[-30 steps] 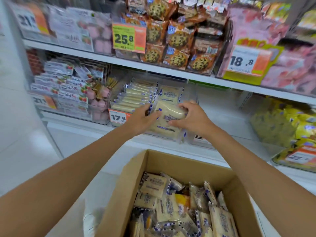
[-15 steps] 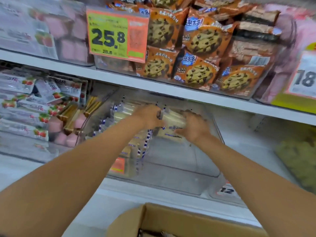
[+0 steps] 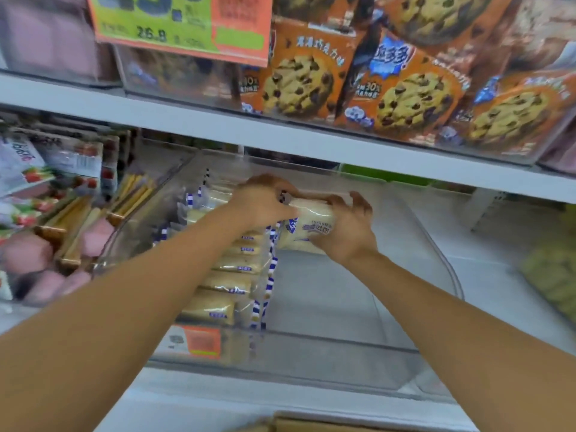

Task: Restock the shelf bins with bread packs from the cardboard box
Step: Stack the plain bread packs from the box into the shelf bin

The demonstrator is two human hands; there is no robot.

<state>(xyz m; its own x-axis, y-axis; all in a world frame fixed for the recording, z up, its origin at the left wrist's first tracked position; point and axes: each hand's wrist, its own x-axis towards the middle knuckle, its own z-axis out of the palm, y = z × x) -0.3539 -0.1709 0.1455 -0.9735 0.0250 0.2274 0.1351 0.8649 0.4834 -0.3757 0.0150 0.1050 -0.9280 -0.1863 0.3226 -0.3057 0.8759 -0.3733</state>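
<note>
A pale bread pack [image 3: 307, 227] with blue print is held between both my hands at the back of a clear plastic shelf bin [image 3: 448, 275]. My left hand [image 3: 265, 204] grips its left end and my right hand [image 3: 346, 229] holds its right side, fingers curled round it. A row of the same bread packs [image 3: 227, 275] with blue-and-white striped edges stands along the bin's left side. Only the top rim of the cardboard box [image 3: 311, 424] shows at the bottom edge.
The shelf board [image 3: 280, 132] above hangs low over my hands, carrying orange cookie bags [image 3: 405, 98] and a green-orange price tag [image 3: 184, 26]. Pink and strawberry-printed packs [image 3: 46, 213] fill the bin to the left. Yellow-green packs [image 3: 551, 275] lie at the right.
Both hands have carried the bread pack from above the box up and back into the bin. The view has moved closer to the shelf, and the box has dropped almost out of sight.
</note>
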